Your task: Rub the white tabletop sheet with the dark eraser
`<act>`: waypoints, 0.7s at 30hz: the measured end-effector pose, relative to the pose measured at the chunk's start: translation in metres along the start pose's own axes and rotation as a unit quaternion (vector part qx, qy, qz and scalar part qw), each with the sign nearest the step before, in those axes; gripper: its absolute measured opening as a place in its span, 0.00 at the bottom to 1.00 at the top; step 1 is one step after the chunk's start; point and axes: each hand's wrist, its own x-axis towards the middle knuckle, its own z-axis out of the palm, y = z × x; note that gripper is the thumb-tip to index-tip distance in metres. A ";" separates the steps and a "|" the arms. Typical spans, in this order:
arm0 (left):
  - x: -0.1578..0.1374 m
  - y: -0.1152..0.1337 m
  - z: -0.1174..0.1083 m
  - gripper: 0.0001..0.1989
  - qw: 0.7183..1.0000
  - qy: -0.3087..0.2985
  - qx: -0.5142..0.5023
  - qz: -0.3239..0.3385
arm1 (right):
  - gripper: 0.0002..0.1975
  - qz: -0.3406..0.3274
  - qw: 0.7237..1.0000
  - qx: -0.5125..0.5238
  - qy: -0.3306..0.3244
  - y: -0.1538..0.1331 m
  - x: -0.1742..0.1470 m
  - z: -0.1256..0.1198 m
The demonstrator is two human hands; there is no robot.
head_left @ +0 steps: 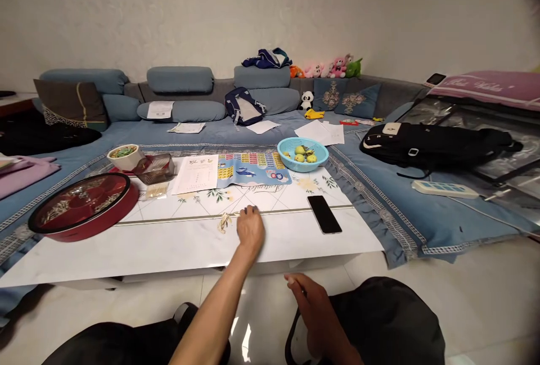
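My left hand (250, 228) reaches over the white patterned table (177, 247), its fingers curled down at the tabletop. Whatever its fingertips hold, if anything, is hidden. Just left of it lies a small pile of pale, husk-like scraps (223, 222), close to the knuckles. Above my right knee, in front of the table edge, is my right hand (310, 300). Its fingers are curled, with thumb and forefinger together; anything between them is too small to make out. A black phone (324, 214) lies on the table, to the right of my left hand.
At the table's left stand a red divided snack tray (126, 199), a clear brown box (155, 169) and a potted succulent (124, 157). Papers (196, 174), a printed chart (253, 174) and a blue basket of fruit (302, 154) lie behind. A blue sofa (211, 129) surrounds the table.
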 end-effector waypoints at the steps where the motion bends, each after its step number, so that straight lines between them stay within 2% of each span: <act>1: -0.004 0.013 -0.003 0.18 1.000 0.005 -0.026 0.016 | 0.20 0.001 1.000 0.019 0.025 0.002 0.007 0.002; 3: -0.012 0.043 -0.004 0.17 0.995 0.007 -0.085 0.042 | 0.23 -0.004 0.997 0.041 0.072 0.008 0.026 0.003; 5: -0.014 0.068 -0.004 0.25 0.988 -0.026 -0.150 0.036 | 0.26 -0.007 0.993 0.039 0.110 0.016 0.047 0.002; 8: -0.014 0.075 -0.011 0.35 0.965 -0.107 -0.238 0.013 | 0.30 -0.015 0.986 0.000 0.166 0.025 0.081 0.000; 9: -0.017 0.067 -0.017 0.36 0.960 -0.117 -0.254 0.018 | 0.32 -0.017 0.984 -0.020 0.176 0.027 0.093 0.001; 11: -0.031 0.040 -0.035 0.37 0.959 -0.096 -0.260 0.057 | 0.33 -0.020 0.984 -0.070 0.163 0.025 0.115 0.010; 13: -0.058 0.005 -0.056 0.35 0.959 -0.047 -0.242 0.138 | 0.34 -0.025 0.983 -0.132 0.122 0.019 0.134 0.028; 15: -0.092 -0.031 -0.075 0.33 0.944 -0.019 -0.216 0.247 | 0.36 -0.037 0.976 -0.194 0.097 0.010 0.152 0.051; 18: -0.140 -0.070 -0.091 0.32 0.913 -0.053 -0.197 0.354 | 0.27 -0.080 0.963 -0.229 0.121 -0.002 0.172 0.085; 21: -0.168 -0.090 -0.087 0.32 0.886 -0.105 -0.197 0.407 | 0.19 -0.162 0.960 -0.204 0.105 -0.004 0.183 0.099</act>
